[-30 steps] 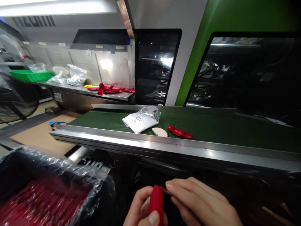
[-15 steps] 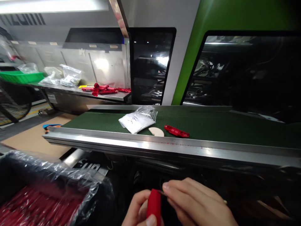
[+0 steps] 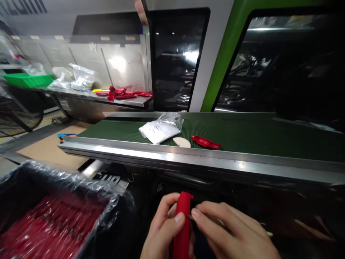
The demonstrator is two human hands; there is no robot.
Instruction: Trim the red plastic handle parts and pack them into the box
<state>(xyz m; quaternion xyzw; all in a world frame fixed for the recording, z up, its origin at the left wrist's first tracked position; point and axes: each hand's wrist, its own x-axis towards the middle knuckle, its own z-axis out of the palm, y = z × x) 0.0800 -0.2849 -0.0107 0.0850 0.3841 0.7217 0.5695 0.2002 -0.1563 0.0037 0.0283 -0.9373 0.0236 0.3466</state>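
Note:
In the lower middle of the head view, my left hand (image 3: 164,226) is wrapped round a long red plastic part (image 3: 182,230), held upright with the thumb on its face. My right hand (image 3: 234,230) pinches a slim knife-like tool (image 3: 191,217). The tool's thin dark tip meets the right edge of the red part, just by my left thumb. Most of the tool's handle is hidden by my fingers. Beyond my hands, a similar red plastic part (image 3: 206,142) lies on the green conveyor belt (image 3: 242,136).
On the belt also lie a white plastic bag (image 3: 159,130) and a pale half-round piece (image 3: 182,142). A metal rail (image 3: 172,154) edges the belt. At lower left stands a plastic-lined bin (image 3: 113,201) of red parts. More red parts (image 3: 118,93) lie on the back bench.
My left hand has raised the red part, and more of it shows. The tool tip has gone from near its top to lower along its edge. The whole view has tilted down slightly.

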